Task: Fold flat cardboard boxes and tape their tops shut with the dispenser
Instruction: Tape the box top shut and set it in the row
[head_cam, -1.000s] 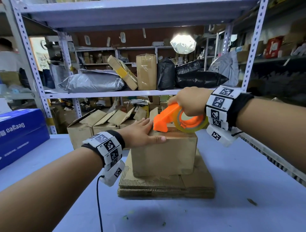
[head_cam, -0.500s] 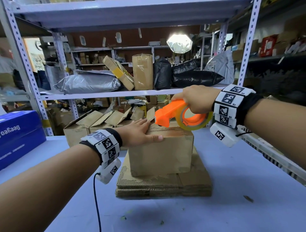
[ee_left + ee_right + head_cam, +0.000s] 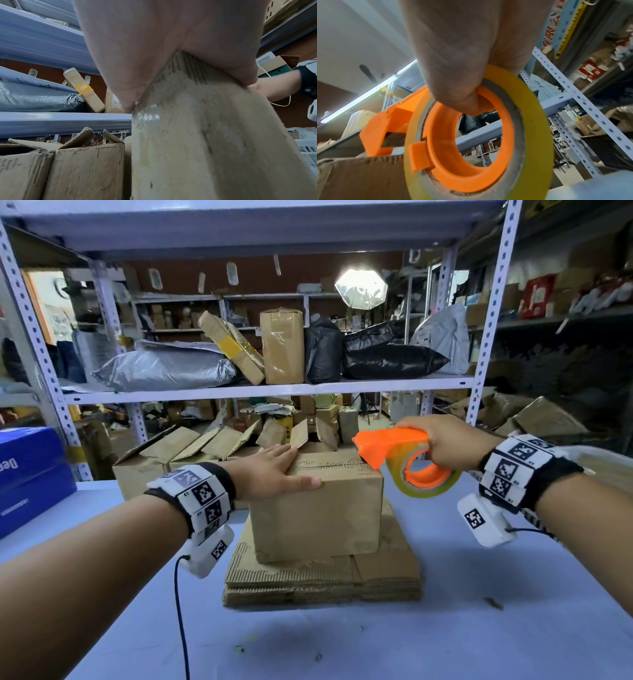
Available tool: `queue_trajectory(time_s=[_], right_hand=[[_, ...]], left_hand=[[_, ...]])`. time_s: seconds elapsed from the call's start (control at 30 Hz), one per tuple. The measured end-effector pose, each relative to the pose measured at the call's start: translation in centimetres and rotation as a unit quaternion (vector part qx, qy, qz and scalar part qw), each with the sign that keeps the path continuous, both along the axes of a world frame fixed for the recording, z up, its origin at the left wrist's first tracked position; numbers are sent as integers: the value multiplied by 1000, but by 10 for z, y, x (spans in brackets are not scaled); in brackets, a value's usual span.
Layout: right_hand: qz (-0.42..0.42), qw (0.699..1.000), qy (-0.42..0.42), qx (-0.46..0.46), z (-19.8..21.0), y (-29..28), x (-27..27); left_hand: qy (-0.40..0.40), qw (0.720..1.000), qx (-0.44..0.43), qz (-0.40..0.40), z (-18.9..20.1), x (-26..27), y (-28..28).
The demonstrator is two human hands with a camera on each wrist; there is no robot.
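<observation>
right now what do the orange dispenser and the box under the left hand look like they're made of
Tape dispenser: looks like moulded plastic, a uniform bright orange with a smooth matte finish, crisp edges and a snap tab on its hub.
Box: brown corrugated cardboard, dull and scuffed; fluted ridges show through its worn top edge. A glossy strip near one corner is probably clear tape.

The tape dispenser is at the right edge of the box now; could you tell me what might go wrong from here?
1. The orange tape dispenser, gripped by the right hand, sits at the right top edge of the cardboard box; tearing the tape there might lift it off the seam.
2. The box rests on a stack of flat cardboard, so a pull could slide it.
3. Only the left hand, lying flat on top, steadies it; releasing early might let the flaps spring up.
</observation>
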State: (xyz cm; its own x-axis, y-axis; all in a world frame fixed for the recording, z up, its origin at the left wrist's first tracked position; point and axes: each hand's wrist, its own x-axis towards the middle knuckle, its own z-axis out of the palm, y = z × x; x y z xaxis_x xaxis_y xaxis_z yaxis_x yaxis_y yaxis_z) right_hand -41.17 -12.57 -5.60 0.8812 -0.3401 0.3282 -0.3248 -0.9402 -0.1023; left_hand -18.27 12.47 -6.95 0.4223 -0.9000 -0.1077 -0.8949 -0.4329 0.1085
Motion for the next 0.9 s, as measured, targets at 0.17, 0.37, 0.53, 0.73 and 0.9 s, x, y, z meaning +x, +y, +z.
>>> queue_trajectory(time_s=[0.17, 0.37, 0.53, 0.73, 0.9], right_hand=[[-1, 995, -78, 54, -31, -13, -11], [10, 969, -120, 216, -79, -13, -18], [27, 941, -175, 290, -112, -10, -14], [9, 946, -157, 282, -117, -14, -15], [-3, 953, -142, 268, -116, -16, -14]], left_hand=[[1, 1000, -2, 1, -1, 0, 1], [-8, 1000, 1, -1, -1, 1, 0], [-4, 1000, 3, -4, -1, 1, 1], [-75, 996, 30, -40, 7, -10, -5], [-117, 989, 51, -70, 6, -55, -37]])
